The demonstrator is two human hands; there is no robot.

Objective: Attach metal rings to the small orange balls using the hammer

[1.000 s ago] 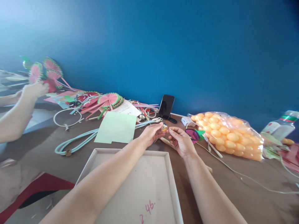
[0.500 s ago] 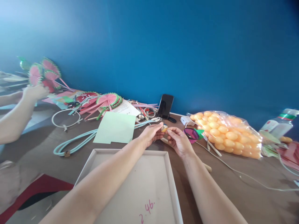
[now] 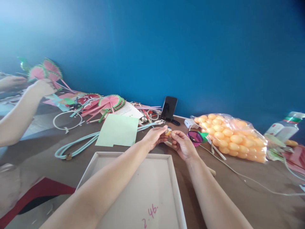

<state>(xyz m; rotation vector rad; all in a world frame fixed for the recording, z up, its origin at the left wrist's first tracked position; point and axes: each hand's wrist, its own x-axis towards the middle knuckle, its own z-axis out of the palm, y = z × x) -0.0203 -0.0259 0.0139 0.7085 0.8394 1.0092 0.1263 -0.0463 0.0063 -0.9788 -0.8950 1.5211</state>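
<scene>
My left hand (image 3: 154, 137) and my right hand (image 3: 182, 144) meet above the brown table (image 3: 238, 197), just beyond a shallow beige box lid (image 3: 133, 197). Both pinch a small round orange-and-silver piece (image 3: 168, 130) between their fingertips. A thin pale stick (image 3: 171, 144) lies under the hands. A purple and green paper piece (image 3: 196, 137) sits right of my right hand.
A clear bag of orange balls (image 3: 231, 135) lies at the right, a bottle (image 3: 284, 128) beyond it. A black phone (image 3: 169, 108) leans on the blue wall. Light green paper (image 3: 118, 130), teal cords (image 3: 76, 144) and pink paper fans (image 3: 111, 101) lie left. Another person's hand (image 3: 43, 86) holds fans far left.
My hands stay together on the small piece, shifted only slightly. The other person's hand at the far left has moved a little right and up with the fans.
</scene>
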